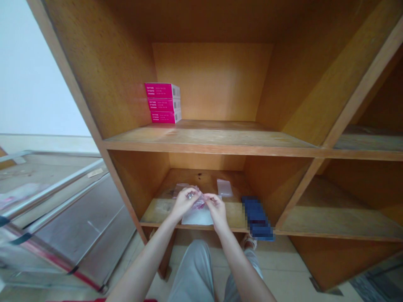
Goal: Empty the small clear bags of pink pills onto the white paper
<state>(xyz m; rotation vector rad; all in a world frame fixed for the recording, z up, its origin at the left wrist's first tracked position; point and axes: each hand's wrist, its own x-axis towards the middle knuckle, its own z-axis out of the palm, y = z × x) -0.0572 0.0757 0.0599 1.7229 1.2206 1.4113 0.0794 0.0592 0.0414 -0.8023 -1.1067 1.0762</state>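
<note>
Over the lower shelf, my left hand (186, 201) and my right hand (216, 207) are close together, both with fingers closed on a small clear plastic bag (199, 203) with pinkish contents too small to make out. Something shiny shows at the left fingers. Under the hands lies a white sheet (197, 217) at the shelf's front edge. Another clear bag (224, 188) lies flat behind my right hand, and a further clear bag (179, 190) is partly hidden behind my left hand.
Three pink boxes (163, 104) are stacked at the left of the upper shelf (217, 137). A dark blue item (257, 218), blurred, overhangs the lower shelf's front right. A metal-framed rack (75, 226) stands left of the wooden cabinet. My knees are below the shelf.
</note>
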